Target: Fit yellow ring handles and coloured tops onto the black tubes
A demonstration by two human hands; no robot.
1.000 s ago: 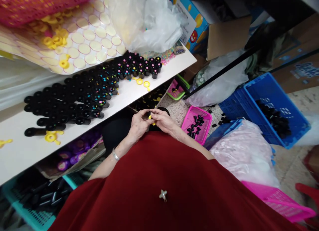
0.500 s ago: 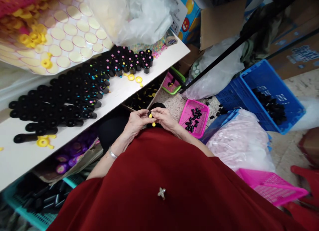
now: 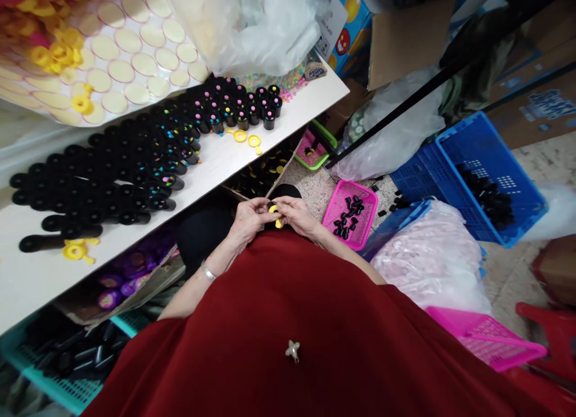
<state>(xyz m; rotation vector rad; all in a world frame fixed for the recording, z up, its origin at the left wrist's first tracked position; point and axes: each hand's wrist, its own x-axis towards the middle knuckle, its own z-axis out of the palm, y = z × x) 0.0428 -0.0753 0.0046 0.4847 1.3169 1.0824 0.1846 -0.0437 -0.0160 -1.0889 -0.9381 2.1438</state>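
My left hand point(image 3: 248, 220) and my right hand point(image 3: 299, 215) meet over my lap, above the red garment. Both pinch a small yellow ring piece point(image 3: 275, 213) between their fingertips. A silver bracelet point(image 3: 207, 271) sits on my left wrist. On the white table point(image 3: 36, 273) to my left, many black tubes point(image 3: 130, 165) lie in rows, some with coloured tips. Loose yellow rings point(image 3: 246, 137) lie beside them, and more yellow rings point(image 3: 75, 250) lie near the table's front.
A small pink basket point(image 3: 372, 216) with black caps sits on the floor right of my hands. A blue crate point(image 3: 477, 165) holds black parts. Clear plastic bags point(image 3: 432, 261), a pink basket point(image 3: 486, 345) and a teal crate point(image 3: 54, 369) crowd the floor.
My hands stay together on the yellow piece, turning it slightly. The view has shifted a little; the table and baskets keep their places.
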